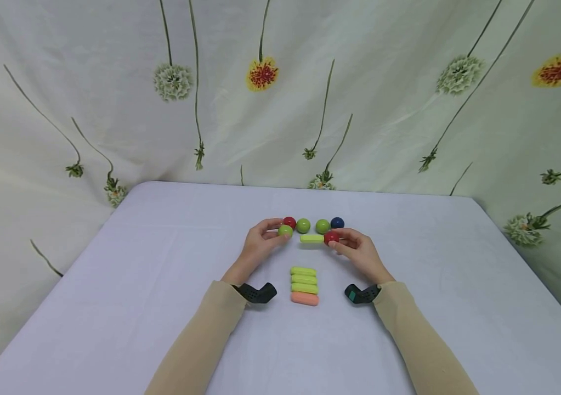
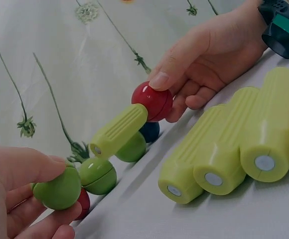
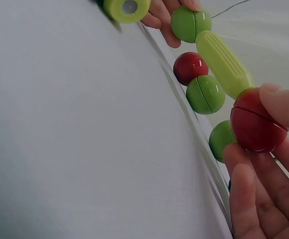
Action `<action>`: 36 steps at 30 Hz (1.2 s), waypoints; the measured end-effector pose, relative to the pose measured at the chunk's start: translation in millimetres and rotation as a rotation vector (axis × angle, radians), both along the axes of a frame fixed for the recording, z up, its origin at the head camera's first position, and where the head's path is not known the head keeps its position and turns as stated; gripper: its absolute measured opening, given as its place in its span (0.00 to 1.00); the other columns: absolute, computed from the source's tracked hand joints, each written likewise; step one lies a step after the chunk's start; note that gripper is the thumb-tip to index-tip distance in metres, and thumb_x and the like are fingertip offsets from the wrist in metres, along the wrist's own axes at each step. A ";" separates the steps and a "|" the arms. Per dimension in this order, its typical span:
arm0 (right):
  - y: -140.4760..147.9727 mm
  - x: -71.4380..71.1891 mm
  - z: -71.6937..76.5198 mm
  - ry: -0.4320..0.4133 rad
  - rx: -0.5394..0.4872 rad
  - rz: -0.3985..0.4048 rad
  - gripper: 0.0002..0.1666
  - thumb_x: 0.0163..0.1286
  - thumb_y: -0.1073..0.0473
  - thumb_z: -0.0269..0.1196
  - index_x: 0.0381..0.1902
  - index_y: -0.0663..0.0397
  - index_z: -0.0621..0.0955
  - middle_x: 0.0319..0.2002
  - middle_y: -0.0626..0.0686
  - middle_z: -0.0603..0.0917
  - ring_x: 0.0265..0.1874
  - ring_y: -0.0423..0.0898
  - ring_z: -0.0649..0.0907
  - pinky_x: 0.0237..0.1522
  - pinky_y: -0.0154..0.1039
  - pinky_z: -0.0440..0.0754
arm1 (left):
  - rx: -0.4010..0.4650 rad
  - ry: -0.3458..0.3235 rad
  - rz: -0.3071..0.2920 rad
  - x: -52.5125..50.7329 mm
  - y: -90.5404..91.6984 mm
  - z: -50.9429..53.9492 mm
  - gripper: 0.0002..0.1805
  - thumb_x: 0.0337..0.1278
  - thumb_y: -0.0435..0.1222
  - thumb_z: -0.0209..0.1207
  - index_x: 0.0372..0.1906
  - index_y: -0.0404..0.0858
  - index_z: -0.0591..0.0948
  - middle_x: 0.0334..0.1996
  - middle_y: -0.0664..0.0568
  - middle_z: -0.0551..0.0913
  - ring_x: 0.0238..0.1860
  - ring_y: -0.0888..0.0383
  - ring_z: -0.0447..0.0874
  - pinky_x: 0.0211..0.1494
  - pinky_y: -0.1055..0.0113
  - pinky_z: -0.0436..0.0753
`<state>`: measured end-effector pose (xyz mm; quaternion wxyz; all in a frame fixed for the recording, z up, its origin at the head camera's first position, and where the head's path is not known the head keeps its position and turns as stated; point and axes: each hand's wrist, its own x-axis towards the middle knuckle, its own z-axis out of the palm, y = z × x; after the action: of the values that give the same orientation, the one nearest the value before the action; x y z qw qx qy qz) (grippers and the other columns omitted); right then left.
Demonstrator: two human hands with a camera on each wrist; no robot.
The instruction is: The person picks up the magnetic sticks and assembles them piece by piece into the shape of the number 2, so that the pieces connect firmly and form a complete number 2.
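Note:
My left hand pinches a glossy green ball between thumb and fingers. My right hand holds a red ball by thumb and fingertips. A ribbed yellow-green rod is joined end-on to that red ball and points left toward the green one. In the head view a gap shows between the rod's free end and the green ball. Behind the hands, another red ball, two more green balls and a dark blue ball stand in a row.
Nearer the body, three yellow-green rods lie side by side with an orange rod in front. Pale metallic discs show on the rod ends. A white cloth covers the table; a flowered curtain hangs behind it.

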<state>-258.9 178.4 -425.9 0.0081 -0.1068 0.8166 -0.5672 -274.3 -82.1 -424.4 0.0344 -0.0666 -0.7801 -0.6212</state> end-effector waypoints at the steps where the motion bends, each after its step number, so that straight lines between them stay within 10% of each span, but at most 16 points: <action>1: -0.1 0.0 0.0 -0.001 -0.001 0.000 0.28 0.62 0.49 0.66 0.57 0.53 0.76 0.48 0.55 0.81 0.41 0.48 0.80 0.41 0.34 0.79 | 0.000 -0.008 -0.011 -0.1 -0.4 0.1 0.22 0.49 0.37 0.68 0.52 0.39 0.80 0.52 0.46 0.79 0.47 0.52 0.80 0.51 0.59 0.77; 36: -0.7 0.9 0.8 -0.003 0.001 -0.005 0.27 0.62 0.49 0.66 0.57 0.53 0.76 0.48 0.55 0.80 0.42 0.50 0.80 0.41 0.35 0.79 | -0.006 -0.046 -0.110 1.9 1.0 3.6 0.21 0.48 0.35 0.68 0.50 0.37 0.79 0.49 0.48 0.80 0.49 0.53 0.78 0.54 0.62 0.76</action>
<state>-258.1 177.8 -425.1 0.0080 -0.1037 0.8172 -0.5669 -272.4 -81.2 -420.9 -0.0180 -0.0950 -0.7777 -0.6212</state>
